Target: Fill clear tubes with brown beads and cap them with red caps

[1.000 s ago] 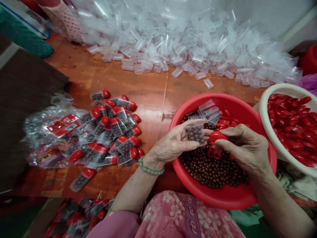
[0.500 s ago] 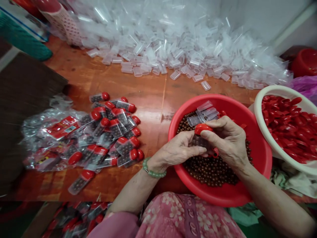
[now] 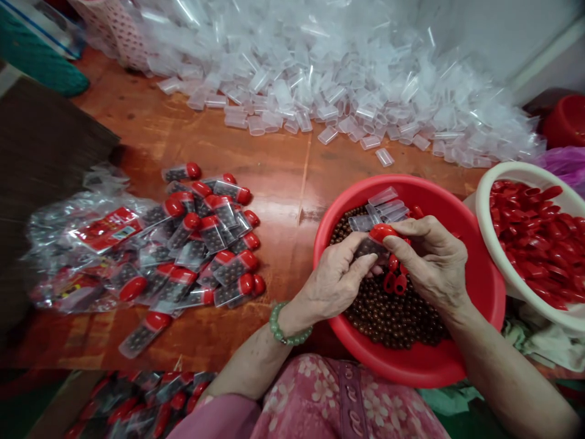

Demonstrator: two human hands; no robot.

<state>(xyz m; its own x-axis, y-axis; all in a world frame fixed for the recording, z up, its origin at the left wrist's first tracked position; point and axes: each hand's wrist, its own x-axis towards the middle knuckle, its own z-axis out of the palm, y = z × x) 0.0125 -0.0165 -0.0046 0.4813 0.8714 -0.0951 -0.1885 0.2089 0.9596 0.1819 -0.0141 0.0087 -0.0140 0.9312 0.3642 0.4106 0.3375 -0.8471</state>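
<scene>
Over the red basin [image 3: 479, 268] of small brown beads [image 3: 388, 317], my left hand [image 3: 336, 280] is closed around a clear bead-filled tube [image 3: 368, 247]. My right hand [image 3: 429, 262] presses a red cap [image 3: 381, 231] onto the tube's top with thumb and forefinger. Several spare red caps [image 3: 397, 281] are tucked under its curled fingers. A few empty clear tubes [image 3: 384, 207] lie on the beads at the far side of the basin.
A white bowl [image 3: 484, 244] full of red caps stands at the right. Filled, capped tubes [image 3: 214, 238] lie heaped on the wooden table [image 3: 274, 164] to the left, beside packed plastic bags [image 3: 91, 238]. A large pile of empty clear tubes [image 3: 329, 79] covers the back.
My right hand brought a red cap from beside the filled tube onto its top. Both hands have closed together over the basin and now press cap and tube.
</scene>
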